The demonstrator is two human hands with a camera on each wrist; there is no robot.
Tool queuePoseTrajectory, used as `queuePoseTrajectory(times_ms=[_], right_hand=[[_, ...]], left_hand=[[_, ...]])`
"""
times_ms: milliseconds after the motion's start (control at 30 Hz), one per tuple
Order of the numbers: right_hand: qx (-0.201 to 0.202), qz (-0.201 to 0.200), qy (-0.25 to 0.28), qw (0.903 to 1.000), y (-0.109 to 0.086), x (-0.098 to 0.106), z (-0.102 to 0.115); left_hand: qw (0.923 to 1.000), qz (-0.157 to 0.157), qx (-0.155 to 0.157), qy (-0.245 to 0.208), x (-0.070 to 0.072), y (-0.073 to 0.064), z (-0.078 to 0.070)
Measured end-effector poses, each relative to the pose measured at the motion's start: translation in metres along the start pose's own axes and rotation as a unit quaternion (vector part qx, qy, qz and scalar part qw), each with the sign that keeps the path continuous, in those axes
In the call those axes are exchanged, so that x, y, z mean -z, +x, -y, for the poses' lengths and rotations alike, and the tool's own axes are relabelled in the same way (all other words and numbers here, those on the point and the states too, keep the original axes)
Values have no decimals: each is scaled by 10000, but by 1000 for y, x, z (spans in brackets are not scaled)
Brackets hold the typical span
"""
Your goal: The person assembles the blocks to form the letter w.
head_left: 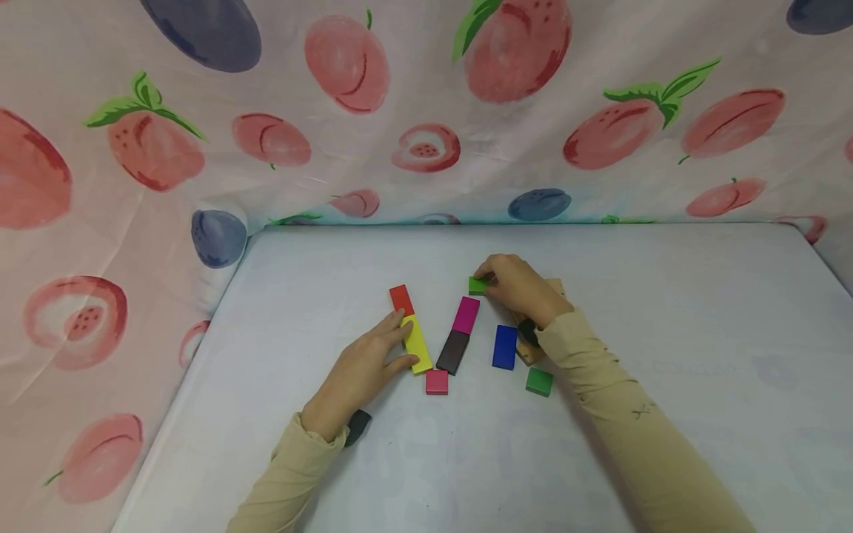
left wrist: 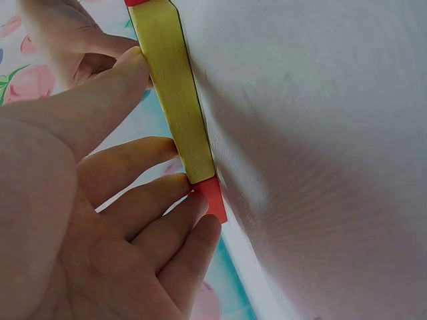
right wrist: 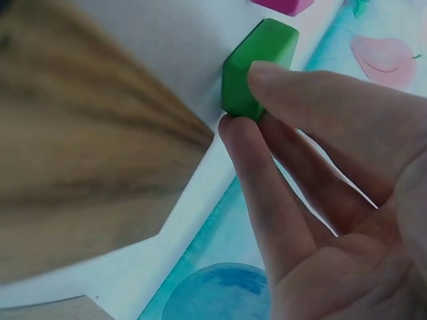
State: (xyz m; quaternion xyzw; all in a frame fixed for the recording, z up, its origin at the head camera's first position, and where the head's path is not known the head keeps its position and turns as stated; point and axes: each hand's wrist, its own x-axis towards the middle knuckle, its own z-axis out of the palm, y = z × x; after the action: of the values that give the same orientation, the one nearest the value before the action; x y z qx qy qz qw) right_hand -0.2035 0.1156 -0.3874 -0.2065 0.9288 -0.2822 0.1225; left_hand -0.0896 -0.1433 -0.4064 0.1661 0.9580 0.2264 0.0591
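Observation:
My left hand [head_left: 356, 370] rests its fingertips and thumb along a yellow block [head_left: 417, 348], which lies end to end with a red block [head_left: 402, 300]. In the left wrist view, the fingers reach the side of the yellow block [left wrist: 175, 93], near the joint with the red piece [left wrist: 212, 199]. At the far side, my right hand [head_left: 520, 285] pinches a bright green block [head_left: 477, 286] between thumb and fingers. Just below it, a magenta block [head_left: 466, 315] and a black block [head_left: 453, 352] form a slanted line.
A small pink block [head_left: 436, 382] sits by the lower ends of the two lines. Right of them lie a blue block [head_left: 504, 347] and a darker green block [head_left: 539, 382]. Wooden pieces [head_left: 531, 354] lie partly hidden under my right wrist. Fruit-patterned cloth [head_left: 426, 96] hangs behind the white table [head_left: 700, 385].

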Motion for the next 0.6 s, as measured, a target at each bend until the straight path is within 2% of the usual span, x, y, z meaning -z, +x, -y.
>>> queuePoseTrajectory(times_ms=[600], right_hand=[[42,100,73,9999,-6,0,1]], left_hand=[[10000,4,29,-38,-1,0,1]])
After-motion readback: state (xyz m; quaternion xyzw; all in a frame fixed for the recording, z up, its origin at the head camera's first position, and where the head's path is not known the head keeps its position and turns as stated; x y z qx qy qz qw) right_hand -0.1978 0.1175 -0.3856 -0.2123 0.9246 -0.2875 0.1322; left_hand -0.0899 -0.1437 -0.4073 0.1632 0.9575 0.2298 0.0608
